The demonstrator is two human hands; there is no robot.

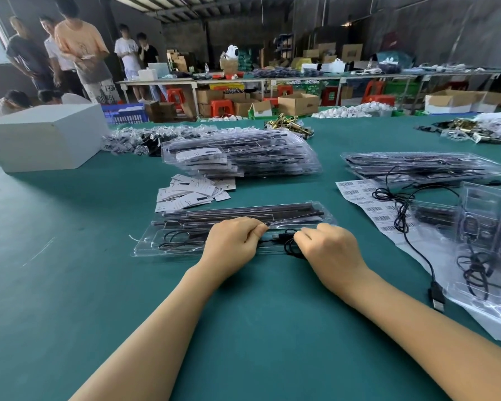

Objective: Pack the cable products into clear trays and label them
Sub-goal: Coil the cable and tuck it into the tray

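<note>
Lying crosswise (long axis left-right) clear tray [185, 241]

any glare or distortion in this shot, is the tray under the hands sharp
Head view: wide-angle bending curves the table edges; soft glare streaks the clear tray; both hands, left and right, look sharp; the far shelves are dim and soft.

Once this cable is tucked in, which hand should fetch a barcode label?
Right. The barcode label sheet lies on the right hand side of the tray; the left hand would probably cross over.
</note>
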